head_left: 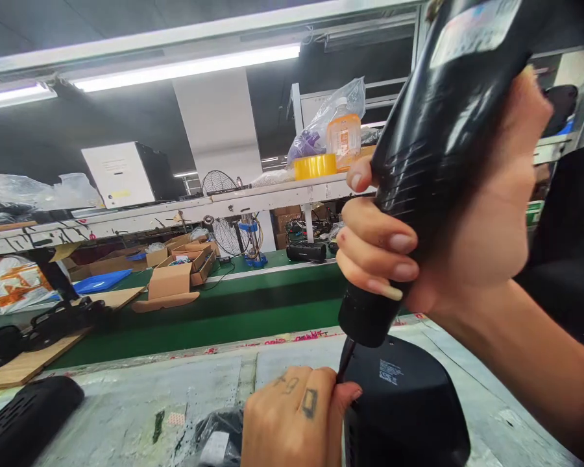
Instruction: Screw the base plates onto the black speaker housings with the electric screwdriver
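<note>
My right hand (379,253) is wrapped round a black electric screwdriver (428,143), which slants down to the left. Its thin bit (346,363) reaches the edge of a rounded black housing (409,402) with small white print on its face. Beside that edge is my left hand (292,415), its fingers curled and pressed together, the thumb close to the bit's tip. The back of this hand carries dark markings. What its fingers grip, and the tip of the bit, are hidden.
A black perforated unit (29,421) and a dark plastic bag (221,434) lie on the worktop (126,402). Beyond runs a green conveyor belt (272,308) with an open cardboard box (175,275). A shelf above holds yellow tape (315,167) and an orange bottle (344,136).
</note>
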Available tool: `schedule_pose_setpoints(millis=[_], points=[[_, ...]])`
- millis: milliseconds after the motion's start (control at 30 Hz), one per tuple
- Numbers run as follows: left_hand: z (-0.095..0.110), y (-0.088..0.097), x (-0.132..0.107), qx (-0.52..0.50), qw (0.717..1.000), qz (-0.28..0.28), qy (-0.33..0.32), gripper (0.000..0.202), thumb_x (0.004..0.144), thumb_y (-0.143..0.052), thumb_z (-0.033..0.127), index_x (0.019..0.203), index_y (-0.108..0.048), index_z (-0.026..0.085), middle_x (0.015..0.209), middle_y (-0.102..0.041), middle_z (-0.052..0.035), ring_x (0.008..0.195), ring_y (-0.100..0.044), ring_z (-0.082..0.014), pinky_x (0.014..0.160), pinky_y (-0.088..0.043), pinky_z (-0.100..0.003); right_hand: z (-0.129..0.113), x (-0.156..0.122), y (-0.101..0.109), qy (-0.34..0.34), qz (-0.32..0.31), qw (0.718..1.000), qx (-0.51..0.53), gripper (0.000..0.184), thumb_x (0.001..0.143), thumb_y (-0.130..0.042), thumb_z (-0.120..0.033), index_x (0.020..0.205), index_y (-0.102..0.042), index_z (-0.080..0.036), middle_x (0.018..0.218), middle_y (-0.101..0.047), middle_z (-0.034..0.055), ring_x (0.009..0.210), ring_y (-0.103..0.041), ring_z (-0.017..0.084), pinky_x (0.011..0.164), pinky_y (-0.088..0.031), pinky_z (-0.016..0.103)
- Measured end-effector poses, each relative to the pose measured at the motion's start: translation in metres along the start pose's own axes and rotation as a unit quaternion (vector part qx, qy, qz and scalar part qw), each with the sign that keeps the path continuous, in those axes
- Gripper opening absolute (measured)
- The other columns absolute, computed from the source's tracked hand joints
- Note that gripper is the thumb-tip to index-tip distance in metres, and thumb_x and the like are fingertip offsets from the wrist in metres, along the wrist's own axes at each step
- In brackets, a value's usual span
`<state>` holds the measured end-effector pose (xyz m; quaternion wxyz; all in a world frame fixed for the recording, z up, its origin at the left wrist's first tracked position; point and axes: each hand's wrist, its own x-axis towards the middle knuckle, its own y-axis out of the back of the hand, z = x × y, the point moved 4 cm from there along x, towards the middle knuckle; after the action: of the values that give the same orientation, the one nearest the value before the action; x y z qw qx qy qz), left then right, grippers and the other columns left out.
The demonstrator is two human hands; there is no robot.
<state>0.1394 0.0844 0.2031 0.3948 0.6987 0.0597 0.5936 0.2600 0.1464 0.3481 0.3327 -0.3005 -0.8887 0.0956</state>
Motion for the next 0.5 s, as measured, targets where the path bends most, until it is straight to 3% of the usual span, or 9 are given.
schedule_pose_setpoints(millis=[67, 167, 300, 400, 500], points=[[0.001, 0.001, 0.002, 0.011, 1.0, 0.012, -0.021, 0.01, 0.097, -0.053, 0.022, 0.087, -0.053, 0.023, 0.063, -0.058, 0.0068, 0.053, -0.057, -0.0123, 0.051, -0.038, -0.026, 0.001, 0.004, 0.005, 0.035, -0.01, 0.999, 0.023, 0.107, 0.069, 0.016, -0.101, 0.07, -0.045, -0.013, 0.044, -0.031, -0.0002, 0.031, -0.033, 0.012, 0.03, -0.035, 0.022], [0.001, 0.002, 0.004, 0.003, 0.999, 0.009, -0.043, 0.009, 0.097, -0.051, 0.017, 0.09, -0.05, 0.023, 0.068, -0.061, 0.0063, 0.055, -0.059, -0.0125, 0.05, -0.039, -0.026, 0.002, 0.011, 0.015, 0.077, -0.087, 0.992, 0.039, 0.103, 0.08, 0.006, -0.099, 0.073, -0.048, -0.011, 0.046, -0.032, -0.0009, 0.032, -0.033, 0.009, 0.031, -0.036, 0.019], [-0.001, -0.003, 0.005, -0.024, 0.999, 0.004, -0.029, 0.009, 0.096, -0.05, 0.016, 0.09, -0.051, 0.023, 0.069, -0.062, 0.006, 0.058, -0.061, -0.0126, 0.052, -0.042, -0.025, 0.007, 0.016, 0.026, 0.026, -0.204, 0.978, 0.019, 0.103, 0.084, 0.008, -0.094, 0.084, -0.053, -0.01, 0.055, -0.041, 0.0017, 0.043, -0.044, 0.012, 0.042, -0.047, 0.026], [0.0, -0.006, 0.005, -0.056, 0.998, 0.031, -0.004, 0.007, 0.095, -0.055, 0.016, 0.093, -0.055, 0.023, 0.07, -0.064, 0.0064, 0.059, -0.062, -0.0112, 0.055, -0.042, -0.023, 0.006, 0.017, 0.025, 0.049, -0.184, 0.982, 0.017, 0.1, 0.084, 0.0, -0.097, 0.085, -0.052, -0.011, 0.055, -0.04, 0.0001, 0.04, -0.041, 0.011, 0.039, -0.044, 0.023], [0.002, -0.005, 0.002, -0.089, 0.994, 0.063, 0.018, 0.006, 0.095, -0.056, 0.018, 0.096, -0.058, 0.024, 0.067, -0.064, 0.0072, 0.057, -0.061, -0.0095, 0.056, -0.042, -0.022, 0.002, 0.015, 0.017, 0.046, -0.097, 0.994, -0.002, 0.102, 0.076, 0.007, -0.101, 0.075, -0.045, -0.013, 0.046, -0.032, -0.0019, 0.032, -0.031, 0.009, 0.031, -0.034, 0.02]])
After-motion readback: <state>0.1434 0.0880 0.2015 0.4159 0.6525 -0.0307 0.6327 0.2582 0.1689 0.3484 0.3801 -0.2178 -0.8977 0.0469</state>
